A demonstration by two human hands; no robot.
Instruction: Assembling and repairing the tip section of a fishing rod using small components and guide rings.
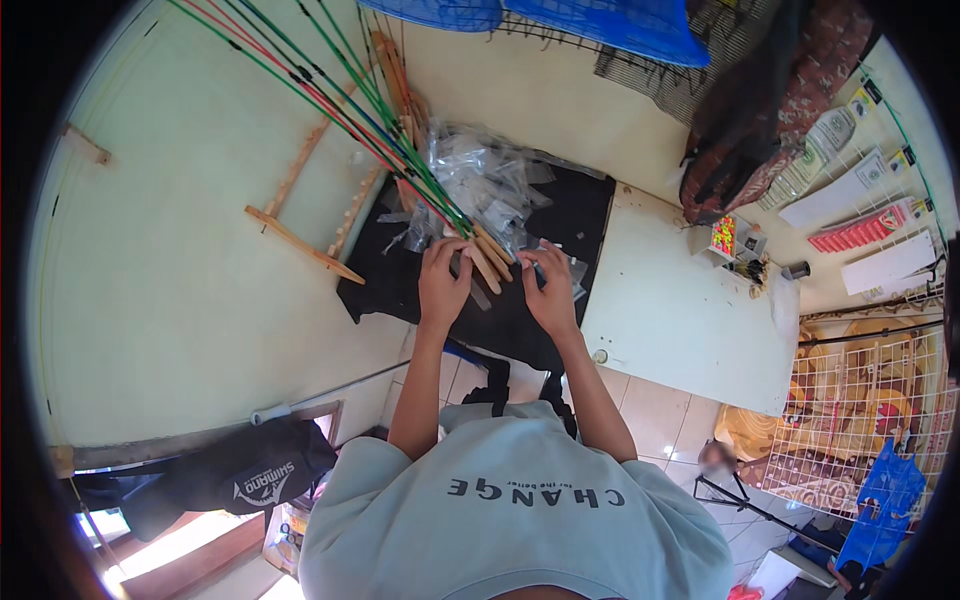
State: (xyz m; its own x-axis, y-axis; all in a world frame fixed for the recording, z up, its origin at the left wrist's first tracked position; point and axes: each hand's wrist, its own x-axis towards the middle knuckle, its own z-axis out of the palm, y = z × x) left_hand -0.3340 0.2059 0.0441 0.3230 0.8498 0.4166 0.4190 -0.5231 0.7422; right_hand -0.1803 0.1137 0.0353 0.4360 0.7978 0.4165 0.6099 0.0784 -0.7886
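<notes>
Bright, even daylight; strong fisheye bending at edges.

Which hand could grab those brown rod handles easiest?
Probably the left hand: its fingers rest right beside the brown rod handles, while the right hand looks busy pinching a small clear packet.

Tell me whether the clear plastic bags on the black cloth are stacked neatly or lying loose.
Lying loose: the clear plastic bags form a crumpled, overlapping heap on the black cloth, beyond both hands.
</notes>
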